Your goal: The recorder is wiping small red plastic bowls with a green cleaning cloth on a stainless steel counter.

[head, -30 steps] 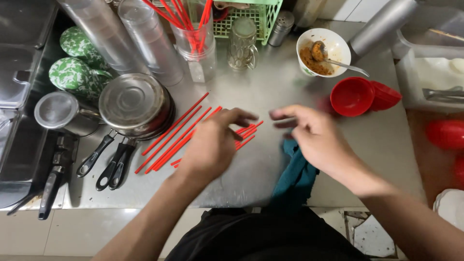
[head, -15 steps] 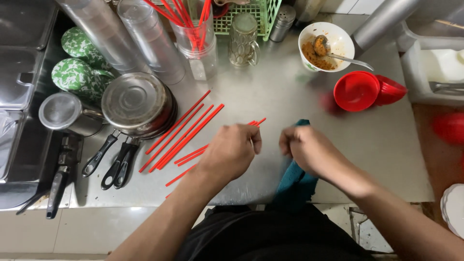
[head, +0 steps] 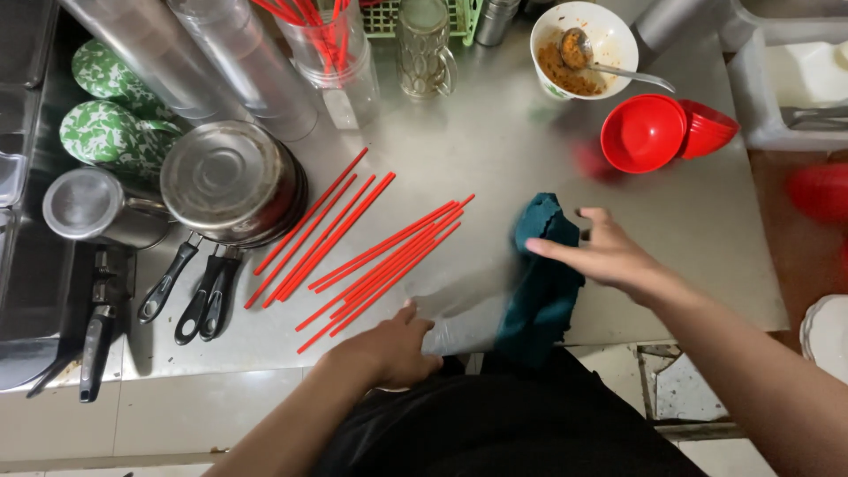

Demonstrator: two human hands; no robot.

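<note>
While both hands work at the near edge of the steel counter, neither grips anything.

1. Left hand: rests at the counter's front edge, fingers loosely curled, empty. Fingertips lie just beside the near ends of the red chopsticks; contact can't be confirmed.
2. Right hand: palm down, fingers spread apart, blurred. It sits over the right side of the teal cloth, touching or just above it; nothing is clamped.
3. Cloth: bunched at the counter's front, lower part hanging over the edge, between the two hands.
4. Chopsticks: loose on the counter in two fans, all running diagonally from lower left to upper right. One group lies centre, approx. between pots and cloth; the other lies just beside the pots.

Surroundings:
- Steel pots w/ black handles, left of the chopsticks.
- Glass holding more red chopsticks, at the back.
- Red bowls, stacked, back right, well apart from the right hand.
- White bowl w/ spoon and brown food, behind the red bowls.
</note>
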